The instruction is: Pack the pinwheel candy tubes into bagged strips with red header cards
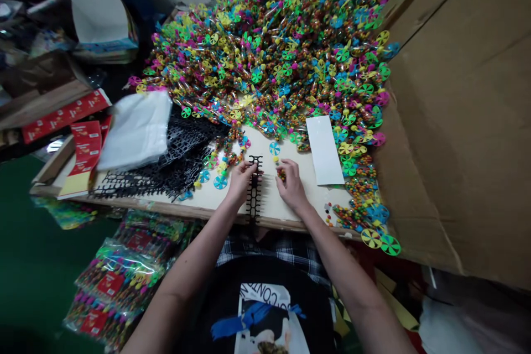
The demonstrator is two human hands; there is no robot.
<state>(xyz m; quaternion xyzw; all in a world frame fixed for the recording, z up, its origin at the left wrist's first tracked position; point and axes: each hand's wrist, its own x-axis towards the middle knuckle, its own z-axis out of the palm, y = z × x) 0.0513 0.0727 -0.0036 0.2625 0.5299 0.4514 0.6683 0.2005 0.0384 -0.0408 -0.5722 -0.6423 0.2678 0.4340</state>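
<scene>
Both my hands work over a pale wooden board (269,199) at the near edge of a huge heap of clear candy tubes with coloured pinwheels (269,50). My left hand (241,182) pinches the top of a black comb-like plastic rack (254,191), which lies lengthwise on the board. Just right of that rack, my right hand (291,184) holds a small clear tube of coloured candy beads (281,175). Loose pinwheel tubes (219,177) lie left of my left hand. A white card (324,149) rests on the board beyond my right hand.
More black racks (174,163) lie in a pile left of the board, beside white plastic sheets (136,130) and red printed cards (85,146). Filled bags of candy (112,282) lie on the floor at lower left. A brown cardboard sheet (456,121) walls the right side.
</scene>
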